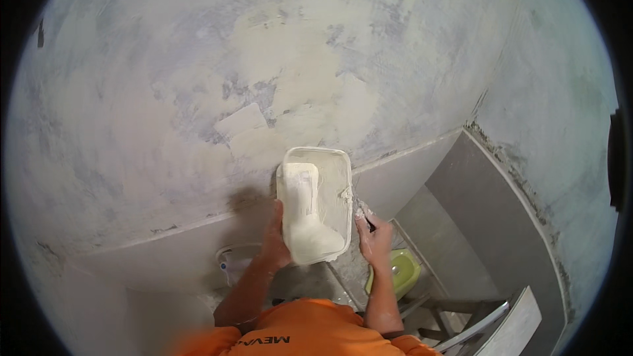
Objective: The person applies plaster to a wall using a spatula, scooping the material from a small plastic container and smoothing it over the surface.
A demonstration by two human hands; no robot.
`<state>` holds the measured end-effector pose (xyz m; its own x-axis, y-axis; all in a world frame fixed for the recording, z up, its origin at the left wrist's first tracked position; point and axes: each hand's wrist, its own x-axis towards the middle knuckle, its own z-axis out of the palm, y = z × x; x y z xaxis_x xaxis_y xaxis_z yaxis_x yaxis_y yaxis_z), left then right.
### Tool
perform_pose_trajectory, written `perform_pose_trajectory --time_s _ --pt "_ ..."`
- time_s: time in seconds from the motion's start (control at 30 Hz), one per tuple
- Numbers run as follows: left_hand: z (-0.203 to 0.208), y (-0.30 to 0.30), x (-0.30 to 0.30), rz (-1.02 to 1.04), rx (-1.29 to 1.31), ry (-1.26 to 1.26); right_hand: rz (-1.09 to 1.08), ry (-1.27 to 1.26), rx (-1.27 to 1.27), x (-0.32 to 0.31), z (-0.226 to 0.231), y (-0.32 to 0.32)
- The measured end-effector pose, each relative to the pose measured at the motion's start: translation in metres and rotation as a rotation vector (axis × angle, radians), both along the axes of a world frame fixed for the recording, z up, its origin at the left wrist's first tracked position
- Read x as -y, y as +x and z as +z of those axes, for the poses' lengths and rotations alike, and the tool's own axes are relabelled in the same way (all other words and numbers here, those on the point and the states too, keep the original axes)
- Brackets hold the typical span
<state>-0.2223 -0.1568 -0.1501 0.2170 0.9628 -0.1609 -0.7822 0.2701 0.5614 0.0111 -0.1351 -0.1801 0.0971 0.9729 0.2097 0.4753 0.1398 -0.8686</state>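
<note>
A white rectangular plastic tub (347, 165) is held in front of the wall, tilted so that I see into it. Thick cream-coloured filler paste (313, 234) lies along its left side and bottom, and smears coat the inner walls. My left hand (275, 244) grips the tub's left side, thumb along the outside and the other fingers hidden. Just off the tub's right rim, my right hand (374, 240) is closed round the dark handle of a paste-smeared putty knife (360, 208). Its blade shows only in part. Some paste clings to the right thumb and fingers.
The wall (198, 59) ahead carries patchy cream and grey filler. Grey tiles (475, 184) line its lower part and the right corner. Below are a yellow-green basin (405, 273), a white fixture (227, 264) and, lower right, a chair-like thing (508, 326) with a metal tube.
</note>
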Motion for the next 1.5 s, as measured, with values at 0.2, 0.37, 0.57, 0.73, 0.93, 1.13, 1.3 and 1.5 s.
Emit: perform_pose_trajectory --time_s 0.2,0.37,0.57,0.73,0.93,1.13,1.3,1.5 --pt "-0.007 -0.011 -0.002 0.246 -0.239 0.119 -0.025 -0.108 -0.307 0.028 -0.006 0.021" --pt "-0.029 -0.027 -0.006 0.317 -0.451 0.285 0.187 -0.079 -0.327 0.060 0.006 0.021" --pt "-0.035 -0.003 -0.011 0.093 -0.778 0.608 0.008 0.055 -0.081 0.054 0.035 0.006" --pt "-0.050 0.004 -0.005 -0.069 -0.740 0.204 -0.189 0.169 -0.116 0.050 0.042 0.004" --pt "-0.039 -0.006 -0.020 0.156 -0.509 0.292 -0.128 0.024 0.174 0.067 0.050 0.024" --pt "-0.079 -0.024 -0.034 0.208 -0.598 0.409 -0.088 0.074 0.228 0.077 0.027 0.036" --pt "-0.074 -0.020 -0.044 0.151 -0.320 0.608 -0.110 -0.106 0.119 0.083 0.048 0.031" --pt "-0.101 -0.030 -0.041 0.057 -0.408 0.459 0.076 0.128 -0.027 0.088 0.063 0.027"
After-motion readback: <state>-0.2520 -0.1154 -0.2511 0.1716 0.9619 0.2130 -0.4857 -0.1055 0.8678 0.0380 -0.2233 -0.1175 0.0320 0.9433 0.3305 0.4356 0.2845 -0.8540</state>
